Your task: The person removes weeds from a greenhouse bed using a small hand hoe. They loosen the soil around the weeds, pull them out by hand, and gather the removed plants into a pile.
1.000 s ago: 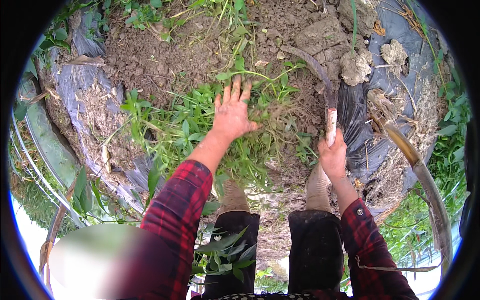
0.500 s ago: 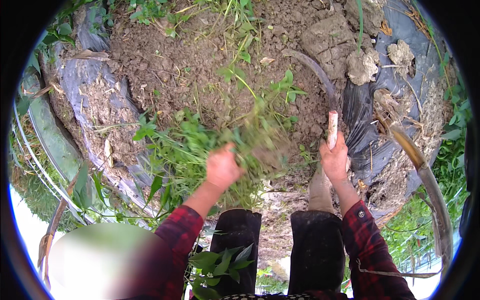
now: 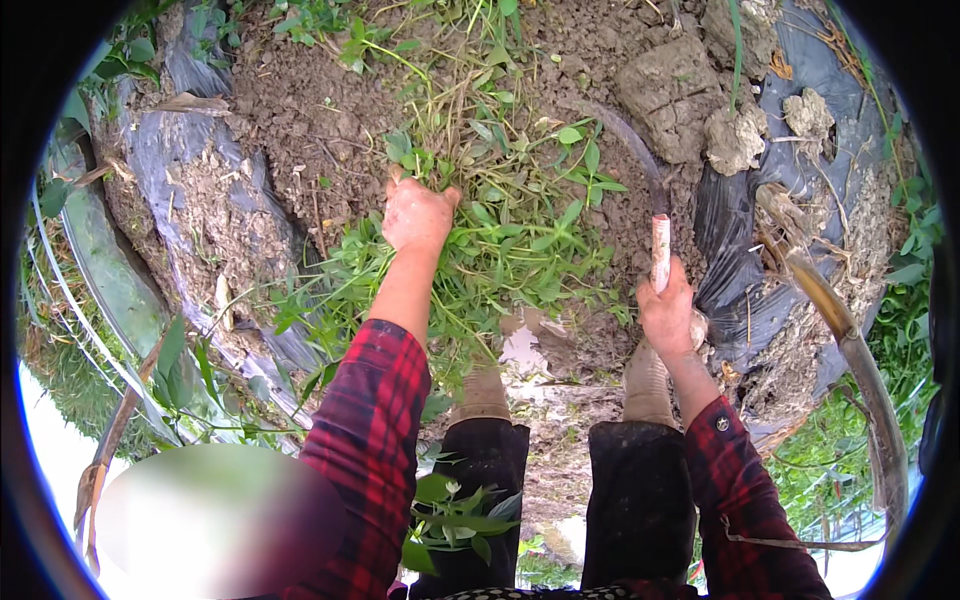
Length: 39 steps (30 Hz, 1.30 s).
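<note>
My right hand [image 3: 668, 308] is wrapped round the pale handle of a sickle [image 3: 661, 250]. The sickle's dark curved blade reaches away and to the left, low over the soil. Out in front, my left hand [image 3: 418, 214] is closed on green weeds [image 3: 520, 225] at the left side of a loose, leafy heap. Its fingertips are partly hidden among the stems. The heap spreads between my two hands, from the bare soil down toward my boots.
Black plastic film [image 3: 725, 235] with clods lies at the right, beside a bent dry stalk [image 3: 835, 310]. More muddy film [image 3: 185, 190] runs along the left. My boots [image 3: 645, 385] stand on wet mud. Brown crumbly soil [image 3: 300, 110] lies ahead, and leafy plants rise near my left leg.
My left hand has moved forward and slightly left, from beside the blurred weeds to the heap's far left part. The weeds now lie spread on the soil. My right hand and the sickle have barely moved.
</note>
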Each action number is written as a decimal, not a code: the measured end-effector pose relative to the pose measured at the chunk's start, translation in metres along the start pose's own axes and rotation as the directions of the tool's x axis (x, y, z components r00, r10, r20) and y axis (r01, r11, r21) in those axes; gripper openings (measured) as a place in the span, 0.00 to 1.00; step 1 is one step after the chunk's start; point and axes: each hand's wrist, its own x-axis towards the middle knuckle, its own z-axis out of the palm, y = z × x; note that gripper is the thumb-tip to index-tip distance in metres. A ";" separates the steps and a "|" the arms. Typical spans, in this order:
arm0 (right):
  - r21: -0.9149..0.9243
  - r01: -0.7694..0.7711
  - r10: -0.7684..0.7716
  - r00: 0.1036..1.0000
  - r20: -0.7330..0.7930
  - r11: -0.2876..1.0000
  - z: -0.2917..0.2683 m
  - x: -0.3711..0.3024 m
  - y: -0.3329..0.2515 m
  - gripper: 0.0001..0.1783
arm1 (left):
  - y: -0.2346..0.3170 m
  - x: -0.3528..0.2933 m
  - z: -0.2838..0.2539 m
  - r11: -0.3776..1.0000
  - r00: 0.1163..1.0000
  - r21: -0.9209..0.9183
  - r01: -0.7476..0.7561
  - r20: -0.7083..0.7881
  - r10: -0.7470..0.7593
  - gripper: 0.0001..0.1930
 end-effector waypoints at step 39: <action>-0.020 0.009 -0.010 1.000 -0.017 1.000 -0.016 -0.001 0.012 0.09 | -0.022 -0.072 0.069 0.712 0.713 0.193 -0.675 0.420 0.561 0.30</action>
